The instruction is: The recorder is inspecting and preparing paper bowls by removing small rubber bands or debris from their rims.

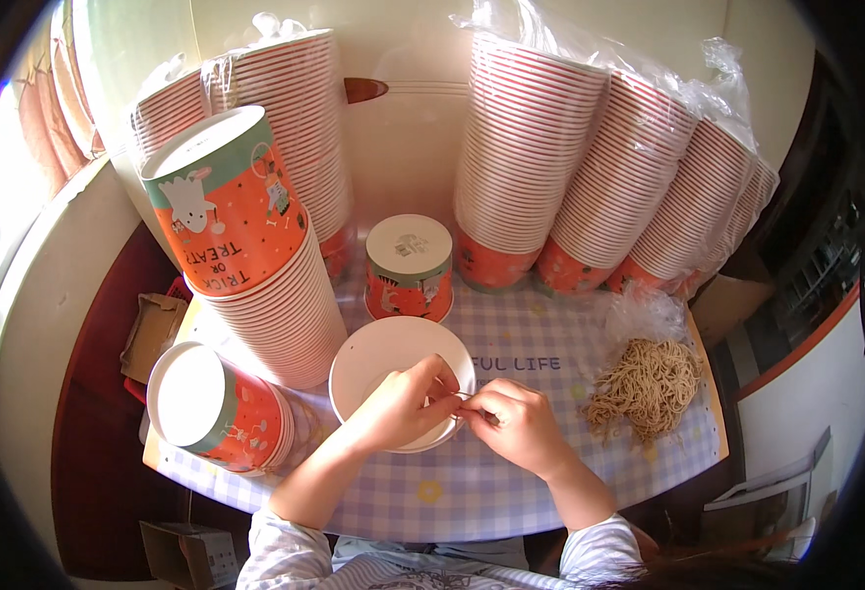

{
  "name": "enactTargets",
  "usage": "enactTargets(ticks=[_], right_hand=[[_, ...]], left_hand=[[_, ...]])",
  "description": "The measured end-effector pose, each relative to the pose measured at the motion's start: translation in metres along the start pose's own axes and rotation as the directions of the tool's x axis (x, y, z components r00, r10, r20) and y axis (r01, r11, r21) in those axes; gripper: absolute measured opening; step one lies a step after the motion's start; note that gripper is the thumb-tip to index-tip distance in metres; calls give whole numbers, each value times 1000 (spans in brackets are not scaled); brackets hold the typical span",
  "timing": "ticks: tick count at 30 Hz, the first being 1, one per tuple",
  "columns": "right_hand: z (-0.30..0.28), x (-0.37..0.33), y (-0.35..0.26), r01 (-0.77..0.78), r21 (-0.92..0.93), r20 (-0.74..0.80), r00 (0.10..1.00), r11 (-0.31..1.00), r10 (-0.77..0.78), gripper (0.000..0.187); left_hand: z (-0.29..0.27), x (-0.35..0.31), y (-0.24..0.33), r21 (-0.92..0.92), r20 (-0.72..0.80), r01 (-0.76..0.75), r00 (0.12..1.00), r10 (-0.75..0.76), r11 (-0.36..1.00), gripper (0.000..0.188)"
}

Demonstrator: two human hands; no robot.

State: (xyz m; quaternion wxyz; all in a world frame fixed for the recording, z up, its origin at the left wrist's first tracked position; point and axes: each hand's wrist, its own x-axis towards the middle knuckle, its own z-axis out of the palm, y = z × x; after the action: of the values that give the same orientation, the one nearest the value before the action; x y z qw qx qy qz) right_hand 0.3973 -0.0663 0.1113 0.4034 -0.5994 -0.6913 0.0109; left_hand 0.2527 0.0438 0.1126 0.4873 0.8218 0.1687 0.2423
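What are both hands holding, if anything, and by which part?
The left hand and right hand seem to pinch a thin cord at the right rim of the open bucket; which part of the cord, I cannot tell.

Desk point(713, 418): covered by a blue-and-white checked cloth point(383, 501). Cardboard carton point(189, 556): lower left, below desk level. Flat cardboard piece point(153, 336): beside the desk's left edge. Curtain point(51, 93): brownish, upper left, at a bright window point(1, 167). Dark recess point(831, 231): far right; contents too dim to confirm.

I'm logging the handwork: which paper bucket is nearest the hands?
The open bucket, white inside showing: left hand and right hand meet at its right rim; all others stand farther away.
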Motion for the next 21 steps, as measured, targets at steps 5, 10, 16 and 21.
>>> enactTargets(ticks=[5,10,16,21], right_hand=[[-1,4,7,-201,239,90,979,950,184,10],[-1,4,16,-387,396,221,920,832,323,9],[2,3,18,-425,431,232,905,796,358,9],[1,3,18,-413,435,234,910,800,342,9]], left_hand=[[-3,1,7,145,-22,16,1000,-13,989,14],[-7,-2,10,407,-26,-171,980,199,897,11],[7,-7,11,503,-10,-125,989,150,855,14],[9,-6,9,549,-24,-135,984,177,825,16]])
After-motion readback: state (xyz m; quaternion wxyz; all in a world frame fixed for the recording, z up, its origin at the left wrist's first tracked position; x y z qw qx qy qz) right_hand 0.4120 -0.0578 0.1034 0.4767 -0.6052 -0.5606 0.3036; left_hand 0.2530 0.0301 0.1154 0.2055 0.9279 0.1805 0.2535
